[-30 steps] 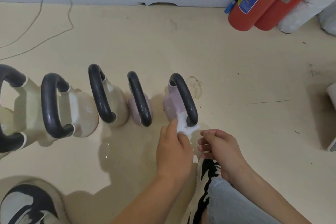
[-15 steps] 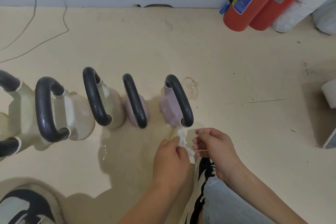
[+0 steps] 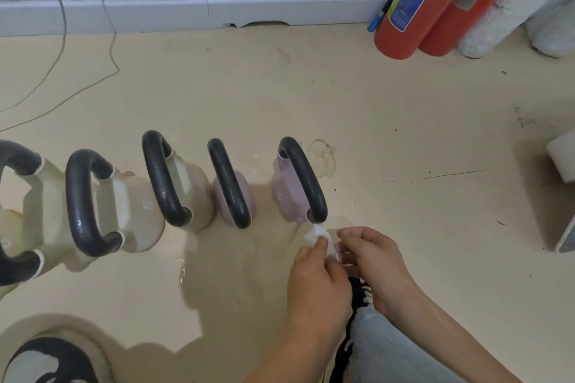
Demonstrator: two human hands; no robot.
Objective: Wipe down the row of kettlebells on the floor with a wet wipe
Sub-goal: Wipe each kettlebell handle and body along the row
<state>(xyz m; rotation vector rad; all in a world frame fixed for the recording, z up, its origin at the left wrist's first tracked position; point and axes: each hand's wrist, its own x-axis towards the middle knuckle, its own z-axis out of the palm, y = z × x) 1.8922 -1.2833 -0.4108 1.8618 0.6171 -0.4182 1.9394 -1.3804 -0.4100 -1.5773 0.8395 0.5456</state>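
Several kettlebells with black handles stand in a row on the beige floor. The rightmost is a pink kettlebell [image 3: 291,193], with a second pink kettlebell [image 3: 231,196] to its left, then cream ones [image 3: 186,193] [image 3: 130,211]. A crumpled white wet wipe [image 3: 319,236] is just below the rightmost kettlebell's handle end, off the bell. My left hand [image 3: 317,283] pinches the wipe from the left. My right hand [image 3: 370,258] pinches its right edge with the fingertips.
Two red fire extinguishers [image 3: 413,3] lean against the wall at the back right beside white wrapped rolls [image 3: 510,9]. A thin cable [image 3: 62,50] trails over the floor at the back left. My shoes are at the bottom left [image 3: 53,357] and under my hands [image 3: 357,298]. A small wet patch [image 3: 182,270] glints on the floor.
The wipe has come off the rightmost kettlebell's handle end. My left hand drew back toward me, and both hands now hold the wipe between them.
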